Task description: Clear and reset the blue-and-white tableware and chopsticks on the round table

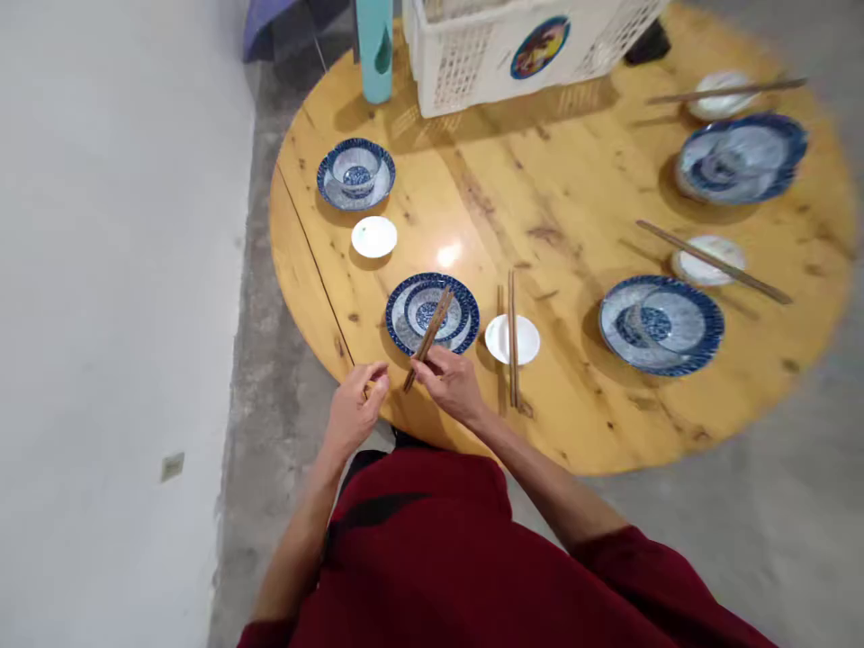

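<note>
My right hand (451, 383) pinches a pair of brown chopsticks (430, 331) near their lower end; their tips lie over a blue patterned bowl on a plate (432, 313) at the near edge of the round wooden table (573, 180). My left hand (356, 402) hovers just left of them at the table's edge, fingers curled, with nothing visible in it. A small white saucer (499, 340) sits right of the plate, with another pair of chopsticks (513, 337) laid across it.
Other blue plate settings stand at the far left (355, 174), the right (660, 324) and the far right (741, 157), each with a white saucer nearby. A white plastic basket (519, 45) and a teal bottle (375, 49) stand at the back. A white wall is on the left.
</note>
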### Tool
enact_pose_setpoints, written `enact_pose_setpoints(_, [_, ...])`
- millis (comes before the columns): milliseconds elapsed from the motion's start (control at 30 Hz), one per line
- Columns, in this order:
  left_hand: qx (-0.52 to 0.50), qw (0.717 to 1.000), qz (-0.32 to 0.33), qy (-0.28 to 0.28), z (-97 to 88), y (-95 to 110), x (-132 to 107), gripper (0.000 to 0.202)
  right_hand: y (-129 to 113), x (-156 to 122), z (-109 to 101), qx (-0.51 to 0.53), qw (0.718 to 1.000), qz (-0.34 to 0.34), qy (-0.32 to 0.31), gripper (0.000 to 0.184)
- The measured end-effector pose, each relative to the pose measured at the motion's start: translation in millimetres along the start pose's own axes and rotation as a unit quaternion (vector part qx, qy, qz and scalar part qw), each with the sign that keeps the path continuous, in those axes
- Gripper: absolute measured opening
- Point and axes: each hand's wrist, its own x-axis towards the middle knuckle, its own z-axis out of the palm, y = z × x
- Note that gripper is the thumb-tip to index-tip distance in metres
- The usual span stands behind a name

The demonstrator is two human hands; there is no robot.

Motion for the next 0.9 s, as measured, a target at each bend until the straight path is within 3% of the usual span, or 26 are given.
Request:
enact_pose_setpoints(167, [-0.077, 0.995, -0.062, -0.034, -5.3, -18, 0, 0.04, -15, 29, 24, 0.207, 0.966, 0.149, -0.039, 0.033])
enact_pose_setpoints(233, [-0.151, 0.981, -0.111, -0.055, -11.1, -23, 0, 0.045, -20, 41, 34, 0.273, 0.945, 0.178, -0.035, 0.036])
enact_pose_setpoints(367, [-0.252, 0.951, -0.173, -0.045, -28.8, -33, 9, 0.05, -24, 64, 56, 0.324, 0.923, 0.204, -0.031, 0.042])
enact_pose_setpoints(533, [-0.273, 0.944, -0.177, -0.065, -59.4, -52, 40, 0.051, -24, 90, 86, 0.369, 0.901, 0.228, 0.01, 0.045])
enact_pose_setpoints(700, [-0.268, 0.943, -0.155, -0.123, -101.6, -70, 79, 0.049, -28, 116, 117, 0.401, 0.88, 0.243, 0.077, 0.047])
enact_pose_setpoints(900, [-0.249, 0.942, -0.121, -0.192, -146.8, -91, 118, 0.045, -39, 140, 151, 0.392, 0.879, 0.242, 0.127, 0.04])
